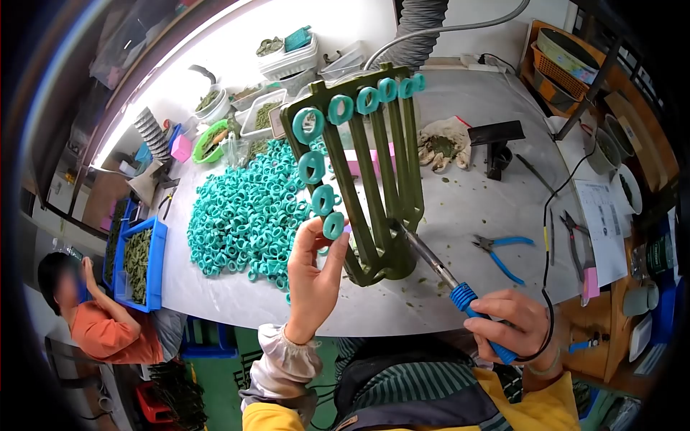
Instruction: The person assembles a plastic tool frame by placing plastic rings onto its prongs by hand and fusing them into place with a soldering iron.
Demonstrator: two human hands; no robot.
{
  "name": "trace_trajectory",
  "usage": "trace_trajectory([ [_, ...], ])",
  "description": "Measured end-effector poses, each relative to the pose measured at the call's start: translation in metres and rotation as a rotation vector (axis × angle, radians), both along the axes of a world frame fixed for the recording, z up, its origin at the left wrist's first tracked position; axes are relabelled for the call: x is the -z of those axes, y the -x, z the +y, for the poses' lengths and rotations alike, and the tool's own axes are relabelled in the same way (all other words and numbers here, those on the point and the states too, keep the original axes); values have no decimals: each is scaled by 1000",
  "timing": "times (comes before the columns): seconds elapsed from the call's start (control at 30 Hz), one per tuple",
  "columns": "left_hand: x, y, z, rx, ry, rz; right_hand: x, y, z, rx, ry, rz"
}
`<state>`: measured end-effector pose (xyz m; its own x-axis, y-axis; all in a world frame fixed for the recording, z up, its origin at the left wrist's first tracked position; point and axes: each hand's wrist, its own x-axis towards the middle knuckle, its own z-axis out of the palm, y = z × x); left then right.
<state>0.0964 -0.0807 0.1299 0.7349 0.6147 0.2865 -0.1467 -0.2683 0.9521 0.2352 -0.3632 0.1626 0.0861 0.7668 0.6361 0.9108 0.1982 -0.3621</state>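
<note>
A dark green rack-like frame (361,179) with several long bars stands upright on the grey table, with teal rings (307,126) along its top and left edge. Thumb and fingers of my left hand (314,280) pinch the lowest teal ring (333,225) on that left edge. In my right hand (519,323) is a soldering iron (463,295) with a blue handle and a cable. Its metal tip points up and left and reaches the lower part of the frame; whether it touches, I cannot tell. A large pile of teal rings (244,208) lies left of the frame.
Blue-handled pliers (496,251), a cloth bag (444,144) and a black stand (496,140) are on the right of the table (460,201). Tubs of green scraps (262,111) line the back. A person (108,316) in orange sits at left beside a blue crate (154,269).
</note>
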Motion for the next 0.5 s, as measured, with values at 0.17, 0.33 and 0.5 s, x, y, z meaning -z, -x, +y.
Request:
trace_trajectory([
  [0.17,1,1,-1,-53,34,-20,10,3,-1,2,-33,51],
  [0.33,-2,2,1,-83,-1,35,12,0,-9,25,-49,220],
  [0.5,-4,2,3,-101,-126,85,4,2,-29,68,-112,237],
])
